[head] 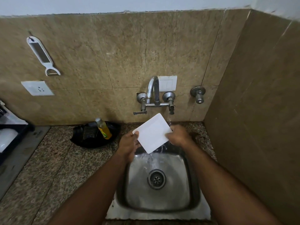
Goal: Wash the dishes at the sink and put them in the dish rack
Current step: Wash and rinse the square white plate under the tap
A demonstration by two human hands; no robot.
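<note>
A white square plate (151, 133) is tilted over the steel sink (193, 189), under the chrome tap (153, 90). Water streams off its lowest corner into the basin near the drain (156, 179). My left hand (129, 143) grips the plate's left edge, thumb on its face. My right hand (177, 135) holds the right edge, its fingers curled on the rim. At the far left edge part of a dark dish rack (11, 132) shows, with something white in it.
A black tray (84, 140) with a scrubber and a yellow soap bottle (103, 129) sits on the speckled counter left of the sink. A peeler (43, 56) hangs on the tiled wall. A side wall closes in on the right.
</note>
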